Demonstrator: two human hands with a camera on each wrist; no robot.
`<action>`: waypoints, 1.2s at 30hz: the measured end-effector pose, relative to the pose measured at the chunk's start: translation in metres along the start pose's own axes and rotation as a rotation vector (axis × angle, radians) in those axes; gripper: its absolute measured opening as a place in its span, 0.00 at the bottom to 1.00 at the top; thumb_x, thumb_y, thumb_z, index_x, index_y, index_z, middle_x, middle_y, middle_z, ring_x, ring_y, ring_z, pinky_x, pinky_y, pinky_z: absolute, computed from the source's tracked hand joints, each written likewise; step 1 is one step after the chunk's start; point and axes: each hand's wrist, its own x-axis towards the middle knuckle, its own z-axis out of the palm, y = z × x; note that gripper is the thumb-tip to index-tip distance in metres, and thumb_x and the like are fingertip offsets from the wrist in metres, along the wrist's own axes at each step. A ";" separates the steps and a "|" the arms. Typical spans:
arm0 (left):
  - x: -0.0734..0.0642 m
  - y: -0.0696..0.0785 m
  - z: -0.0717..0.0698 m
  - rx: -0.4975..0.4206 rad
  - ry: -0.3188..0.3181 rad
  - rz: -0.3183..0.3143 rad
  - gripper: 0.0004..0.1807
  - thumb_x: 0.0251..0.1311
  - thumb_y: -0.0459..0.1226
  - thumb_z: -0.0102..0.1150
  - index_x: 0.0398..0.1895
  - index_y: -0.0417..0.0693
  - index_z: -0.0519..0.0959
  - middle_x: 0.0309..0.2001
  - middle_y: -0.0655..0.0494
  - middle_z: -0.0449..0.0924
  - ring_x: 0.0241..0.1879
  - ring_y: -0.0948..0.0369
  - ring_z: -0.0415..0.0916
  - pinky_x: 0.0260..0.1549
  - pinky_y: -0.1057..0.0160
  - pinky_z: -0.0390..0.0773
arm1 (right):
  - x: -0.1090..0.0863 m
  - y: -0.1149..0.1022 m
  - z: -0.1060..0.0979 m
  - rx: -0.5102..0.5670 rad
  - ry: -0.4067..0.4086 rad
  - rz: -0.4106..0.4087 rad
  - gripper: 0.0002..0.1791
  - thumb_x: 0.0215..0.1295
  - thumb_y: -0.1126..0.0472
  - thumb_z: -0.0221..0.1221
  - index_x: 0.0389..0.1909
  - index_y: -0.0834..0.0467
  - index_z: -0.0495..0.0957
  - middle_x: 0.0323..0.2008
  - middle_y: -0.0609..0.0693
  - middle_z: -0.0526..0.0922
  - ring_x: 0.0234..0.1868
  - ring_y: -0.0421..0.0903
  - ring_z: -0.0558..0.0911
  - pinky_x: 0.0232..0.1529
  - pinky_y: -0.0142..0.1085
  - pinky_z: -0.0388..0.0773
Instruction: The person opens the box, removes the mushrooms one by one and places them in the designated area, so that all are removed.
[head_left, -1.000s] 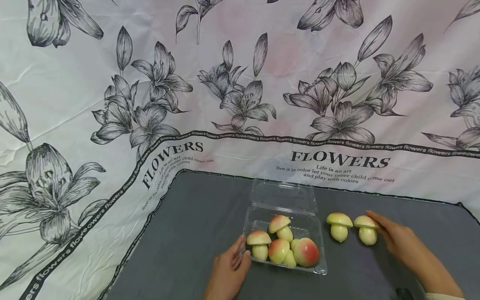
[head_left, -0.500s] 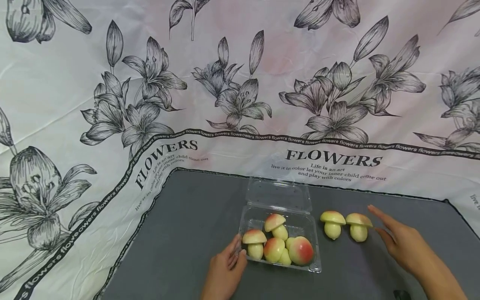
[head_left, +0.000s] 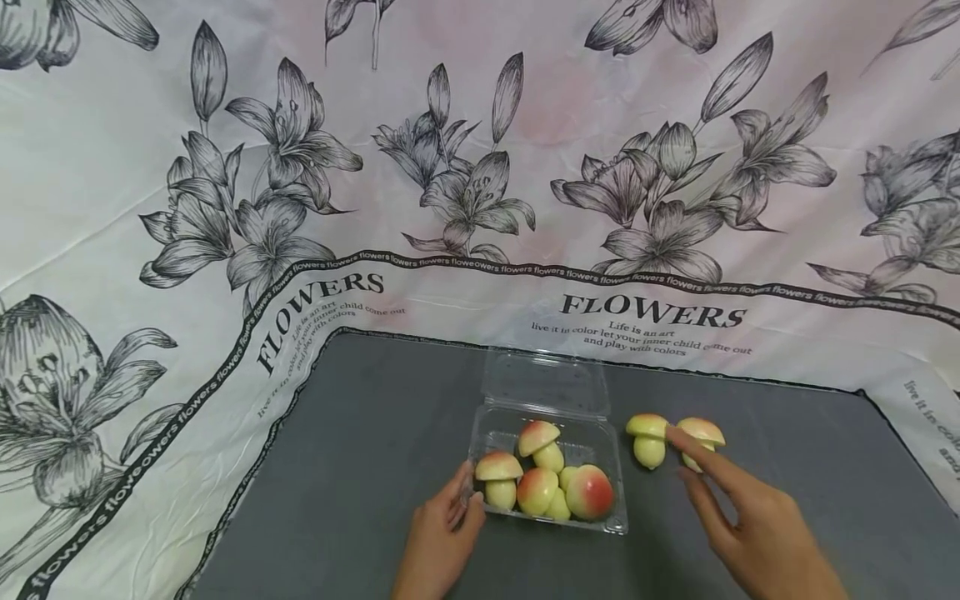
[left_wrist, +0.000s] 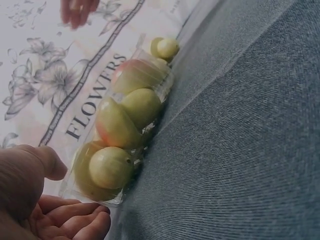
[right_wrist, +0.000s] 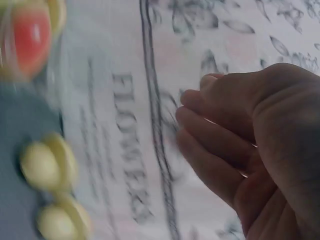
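My left hand (head_left: 438,533) grips the left side of a clear plastic clamshell box (head_left: 617,475), thumb and fingers at its end in the left wrist view. Inside lie several yellow model mushrooms (head_left: 498,479) with red-blushed caps. To the right of the box, two more stand side by side on the table: a left mushroom (head_left: 649,450) and a right mushroom (head_left: 703,432), the latter partly hidden by fingers. Over this pair reaches my right hand (head_left: 757,517), thumb and fingers apart, holding nothing. The right wrist view has the hand (right_wrist: 250,145) away from the blurred mushrooms.
The box's hinged lid (head_left: 543,383) is folded back toward the far edge of the dark grey table mat (head_left: 375,442). Behind it rises a white cloth (head_left: 480,208) printed with black flowers and lettering.
My right hand has come off the right mushroom's side, lifted and swung left over the pair. The left hand keeps its place at the box. The head view has turned slightly right.
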 end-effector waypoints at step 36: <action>-0.003 0.002 0.001 0.104 0.064 0.093 0.31 0.80 0.42 0.55 0.77 0.33 0.67 0.70 0.37 0.74 0.67 0.47 0.76 0.61 0.55 0.82 | 0.036 -0.056 0.136 0.236 -0.249 -0.222 0.35 0.68 0.62 0.72 0.75 0.56 0.73 0.67 0.54 0.82 0.49 0.48 0.89 0.50 0.45 0.88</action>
